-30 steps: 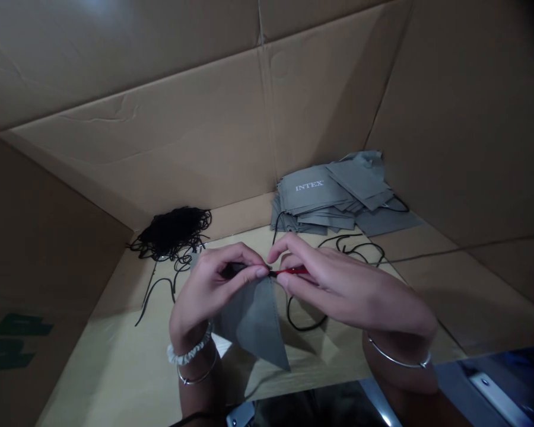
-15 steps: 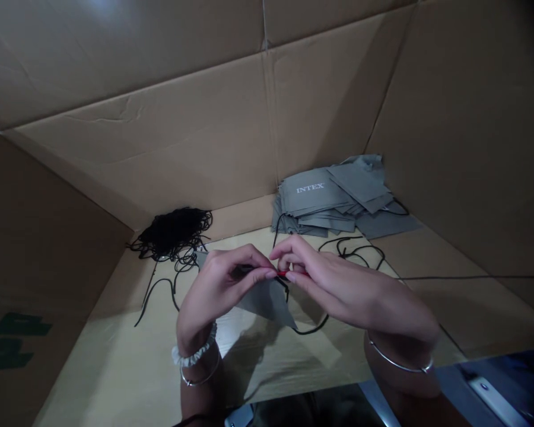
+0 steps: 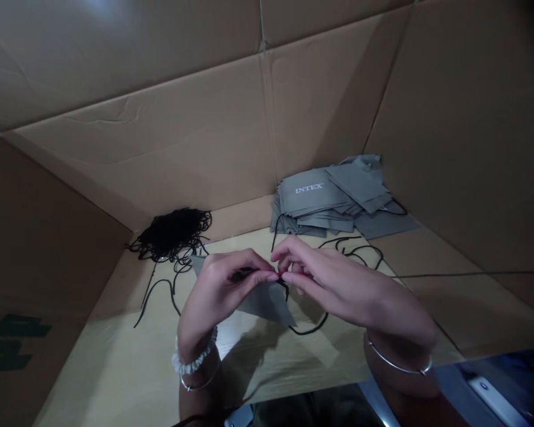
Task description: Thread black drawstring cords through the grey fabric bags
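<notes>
Together, the left hand (image 3: 222, 290) and right hand (image 3: 342, 290) work over the pale wooden surface (image 3: 271, 362), their fingertips almost touching. The left thumb and fingers pinch the upper edge of a grey fabric drawstring pouch (image 3: 267, 302), with a black cord (image 3: 309, 330) running from the pinch and looping below the right hand. The right thumb and fingers are pressed together just beside them; what they pinch is hidden, apart from a speck of red. The pouch lies tilted, its long axis running from far left to near right, with its pointed corner aimed near and right. Beyond, a stack of grey INTEX pouches (image 3: 320, 198) sits far right and a tangle of black cords (image 3: 171, 234) far left, against cardboard walls (image 3: 137, 148).
</notes>
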`<action>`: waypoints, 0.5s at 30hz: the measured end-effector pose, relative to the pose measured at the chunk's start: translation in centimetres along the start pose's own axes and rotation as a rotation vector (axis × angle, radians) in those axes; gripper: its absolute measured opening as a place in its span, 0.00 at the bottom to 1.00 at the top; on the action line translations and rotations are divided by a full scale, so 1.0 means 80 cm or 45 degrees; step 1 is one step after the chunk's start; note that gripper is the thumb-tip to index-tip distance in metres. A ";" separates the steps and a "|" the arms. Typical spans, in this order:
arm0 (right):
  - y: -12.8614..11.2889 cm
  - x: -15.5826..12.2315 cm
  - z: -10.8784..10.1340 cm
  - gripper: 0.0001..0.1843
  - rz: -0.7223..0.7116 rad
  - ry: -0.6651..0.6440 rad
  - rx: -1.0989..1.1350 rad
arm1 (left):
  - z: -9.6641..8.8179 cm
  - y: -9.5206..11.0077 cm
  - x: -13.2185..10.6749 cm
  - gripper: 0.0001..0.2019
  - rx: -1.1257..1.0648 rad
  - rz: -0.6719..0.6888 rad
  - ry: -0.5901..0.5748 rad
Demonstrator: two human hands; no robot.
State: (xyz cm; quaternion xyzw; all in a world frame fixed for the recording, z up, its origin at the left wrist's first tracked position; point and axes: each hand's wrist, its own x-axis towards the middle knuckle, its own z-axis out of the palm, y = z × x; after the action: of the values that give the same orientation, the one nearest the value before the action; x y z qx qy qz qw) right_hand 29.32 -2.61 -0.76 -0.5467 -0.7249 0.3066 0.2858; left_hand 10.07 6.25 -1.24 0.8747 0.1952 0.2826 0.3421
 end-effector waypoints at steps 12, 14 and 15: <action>0.031 -0.013 -0.034 0.16 -0.132 0.125 -0.235 | -0.014 -0.004 -0.014 0.01 0.066 -0.012 0.191; 0.032 -0.007 -0.035 0.16 -0.170 0.089 -0.201 | -0.013 -0.003 -0.013 0.01 0.063 -0.012 0.183; 0.032 -0.005 -0.036 0.16 -0.189 0.078 -0.181 | -0.013 -0.003 -0.012 0.01 0.067 -0.020 0.182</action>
State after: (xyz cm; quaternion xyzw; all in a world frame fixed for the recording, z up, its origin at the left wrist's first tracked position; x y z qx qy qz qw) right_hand 33.15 -2.09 -0.90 -0.5196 -0.7742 0.2155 0.2902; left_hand 8.66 6.40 -1.16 0.8594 0.2333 0.3363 0.3066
